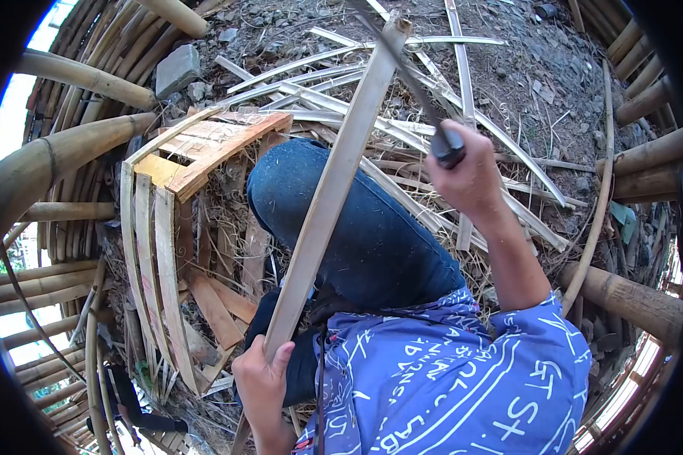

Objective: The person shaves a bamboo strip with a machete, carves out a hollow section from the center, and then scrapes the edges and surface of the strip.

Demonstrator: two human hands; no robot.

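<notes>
A long split bamboo strip [334, 182] runs diagonally across my bent leg in jeans, its knotted end at the top. Near its lower end my left hand [262, 379] is closed round it, thumb on the upper face. My right hand [467, 167] grips the dark handle of a long knife [413, 83] to the right of the strip. The knife's blade points up and left, crossing close to the strip's top end; whether they touch is unclear. Part of the blade is blurred.
A wooden crate [171, 288] stands at the left, with boards and shavings. Cut bamboo strips [303, 76] lie scattered on the ground ahead. A concrete block [177, 70] is at the upper left. Bamboo poles [630, 303] enclose both sides.
</notes>
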